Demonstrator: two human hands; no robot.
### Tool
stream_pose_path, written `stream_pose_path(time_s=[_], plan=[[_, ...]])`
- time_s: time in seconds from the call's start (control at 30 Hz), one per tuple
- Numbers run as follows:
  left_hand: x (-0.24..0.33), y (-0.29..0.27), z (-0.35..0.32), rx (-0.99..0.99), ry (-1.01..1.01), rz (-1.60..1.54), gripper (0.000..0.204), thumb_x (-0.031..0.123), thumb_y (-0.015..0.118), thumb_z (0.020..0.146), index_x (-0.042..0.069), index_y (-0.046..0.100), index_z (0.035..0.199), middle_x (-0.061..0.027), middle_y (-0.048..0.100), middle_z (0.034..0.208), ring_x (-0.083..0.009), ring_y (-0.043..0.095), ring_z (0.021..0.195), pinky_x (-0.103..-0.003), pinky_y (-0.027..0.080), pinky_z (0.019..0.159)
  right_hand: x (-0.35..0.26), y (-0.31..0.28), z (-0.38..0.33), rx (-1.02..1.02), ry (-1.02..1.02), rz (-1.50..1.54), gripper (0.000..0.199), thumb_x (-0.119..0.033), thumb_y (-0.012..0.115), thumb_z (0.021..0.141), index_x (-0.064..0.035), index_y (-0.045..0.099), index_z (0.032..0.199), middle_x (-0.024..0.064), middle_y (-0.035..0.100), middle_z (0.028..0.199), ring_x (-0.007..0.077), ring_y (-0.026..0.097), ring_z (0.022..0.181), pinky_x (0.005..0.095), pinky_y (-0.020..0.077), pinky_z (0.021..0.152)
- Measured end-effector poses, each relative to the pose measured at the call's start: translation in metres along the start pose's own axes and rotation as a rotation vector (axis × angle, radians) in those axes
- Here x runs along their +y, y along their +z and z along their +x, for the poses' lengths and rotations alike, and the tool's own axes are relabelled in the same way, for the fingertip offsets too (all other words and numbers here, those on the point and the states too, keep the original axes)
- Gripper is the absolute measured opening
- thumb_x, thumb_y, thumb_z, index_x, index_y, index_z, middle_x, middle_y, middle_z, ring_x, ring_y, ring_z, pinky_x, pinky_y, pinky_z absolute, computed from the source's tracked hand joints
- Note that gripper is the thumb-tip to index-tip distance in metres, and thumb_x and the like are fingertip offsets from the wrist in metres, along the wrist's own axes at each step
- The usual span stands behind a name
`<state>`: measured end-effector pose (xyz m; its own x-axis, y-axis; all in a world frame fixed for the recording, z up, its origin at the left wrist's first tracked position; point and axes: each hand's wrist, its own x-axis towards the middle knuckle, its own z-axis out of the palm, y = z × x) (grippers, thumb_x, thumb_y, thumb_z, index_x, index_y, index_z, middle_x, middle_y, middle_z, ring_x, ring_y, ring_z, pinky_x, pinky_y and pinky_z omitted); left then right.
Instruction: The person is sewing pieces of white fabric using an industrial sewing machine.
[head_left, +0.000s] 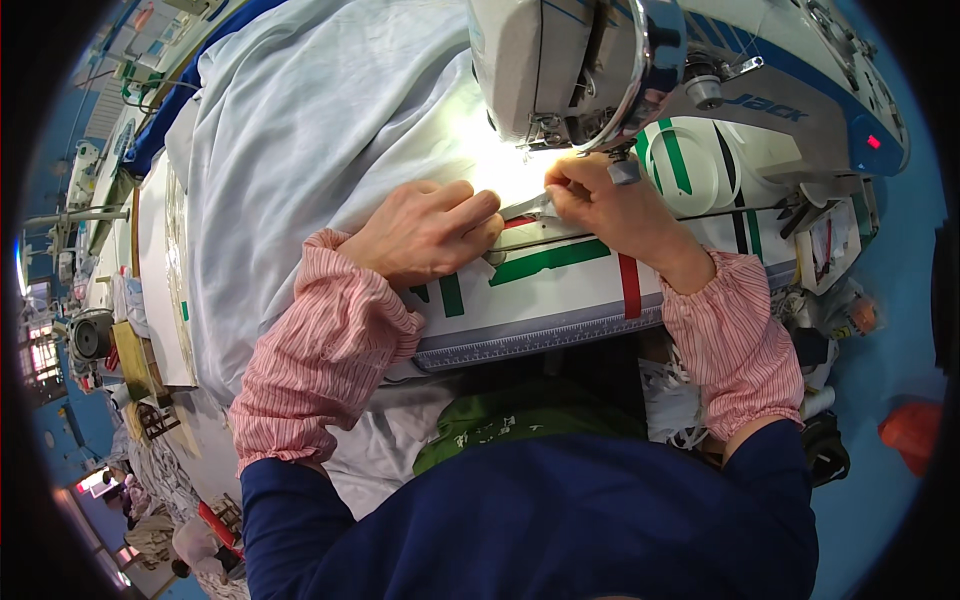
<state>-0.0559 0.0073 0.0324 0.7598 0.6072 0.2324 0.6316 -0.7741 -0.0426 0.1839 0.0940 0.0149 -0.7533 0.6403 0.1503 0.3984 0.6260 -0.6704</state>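
Nearest to the viewpoint, the operator wore a navy top (560, 520), with green cloth (520, 425) at the lap and pink striped sleeve covers (325, 345) on both forearms. Beyond these, a grey measuring strip (540, 345) ran along the front edge of the white worktop (540, 302), which carried green tape (550, 262) and red tape (629, 285). The left hand (430, 230) was curled with its fingertips closed on the edge of the white fabric (290, 140); the right hand (625, 205) pinched the same edge between thumb and forefinger, a narrow stretch spanning the gap between them. The fabric lay mainly left of the hands, spread toward the far side. Just past the right hand stood the sewing machine head (540, 70); lamp glare obscured detail around its needle.
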Motion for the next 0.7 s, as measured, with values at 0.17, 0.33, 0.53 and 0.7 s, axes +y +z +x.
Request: stream_pose_path(time_s=[0.17, 0.33, 0.53, 0.7], plan=[[-0.002, 0.000, 0.000, 0.012, 0.010, 0.002, 0.033, 0.009, 0.066, 0.067, 0.006, 0.063, 0.100, -0.0061, 0.054, 0.099, -0.0187, 0.058, 0.080, -0.031, 0.052, 0.060, 0.006, -0.001, -0.002, -0.022, -0.037, -0.016, 0.009, -0.007, 0.066, 0.085, -0.0025, 0.062, 0.091, 0.0079, 0.059, 0.079, 0.0212, 0.060, 0.075, 0.0309, 0.0482, 0.062], [-0.003, -0.002, 0.001, 0.022, 0.025, -0.042, 0.031, 0.005, 0.067, 0.070, 0.006, 0.063, 0.100, -0.0067, 0.054, 0.097, -0.0188, 0.060, 0.076, -0.032, 0.053, 0.058, 0.008, 0.001, -0.009, 0.056, -0.264, -0.383, 0.015, -0.008, 0.071, 0.078, -0.0051, 0.065, 0.092, 0.0047, 0.059, 0.086, 0.0220, 0.062, 0.081, 0.0338, 0.0523, 0.067], [-0.006, -0.008, 0.008, 0.016, -0.148, -0.169, 0.045, 0.004, 0.071, 0.068, 0.008, 0.065, 0.112, -0.0036, 0.058, 0.086, -0.0209, 0.063, 0.066, -0.031, 0.053, 0.057, 0.002, 0.003, -0.019, 0.221, -0.374, -0.332, 0.016, -0.009, 0.071, 0.078, -0.0057, 0.067, 0.093, 0.0033, 0.066, 0.099, 0.0236, 0.063, 0.094, 0.0355, 0.0516, 0.082], [-0.017, -0.006, 0.008, -0.124, -0.202, -0.112, 0.048, 0.003, 0.068, 0.070, 0.010, 0.064, 0.117, -0.0033, 0.061, 0.089, -0.0222, 0.065, 0.072, -0.032, 0.054, 0.061, 0.002, 0.005, -0.019, 0.166, -0.343, -0.315, 0.015, -0.007, 0.069, 0.078, -0.0052, 0.068, 0.093, 0.0045, 0.068, 0.105, 0.0236, 0.062, 0.101, 0.0350, 0.0491, 0.089]])
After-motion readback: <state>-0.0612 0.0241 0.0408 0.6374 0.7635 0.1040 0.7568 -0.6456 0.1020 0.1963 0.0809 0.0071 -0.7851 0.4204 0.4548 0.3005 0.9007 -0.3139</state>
